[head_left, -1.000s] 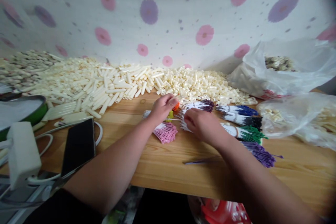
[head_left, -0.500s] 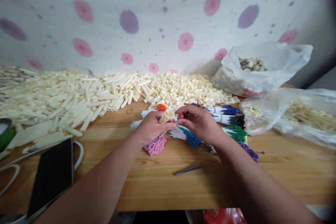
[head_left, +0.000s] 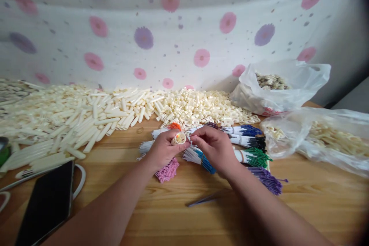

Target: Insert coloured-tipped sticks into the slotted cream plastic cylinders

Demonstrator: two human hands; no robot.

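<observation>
Between its thumb and fingers my left hand (head_left: pixel 165 148) grips a cream plastic tube (head_left: pixel 180 138), whose round open end faces me with bits of orange and yellow inside. My right hand (head_left: pixel 211 144) is closed in a pinch just right of that tube; what its fingertips hold is too small to make out. Around and under the hands lie bundles of thin white sticks with coloured ends: pink (head_left: pixel 167 170), orange (head_left: pixel 174 126), light blue (head_left: pixel 208 164), green (head_left: pixel 257 157), black (head_left: pixel 256 143), dark blue (head_left: pixel 249 130) and purple (head_left: pixel 266 180).
Long cream tubes (head_left: pixel 95 117) and short slotted cream pieces (head_left: pixel 196 105) are heaped along the back. Two clear plastic bags (head_left: pixel 288 96) of parts stand at right. Tweezers (head_left: pixel 201 200) lie in front on the wooden table (head_left: pixel 161 211). A phone (head_left: pixel 47 200) and white cable (head_left: pixel 82 180) are at left.
The camera view has tilted up slightly, so the table sits lower. The tube in my left hand has turned its open end more towards me. My right hand stays pinched beside it.
</observation>
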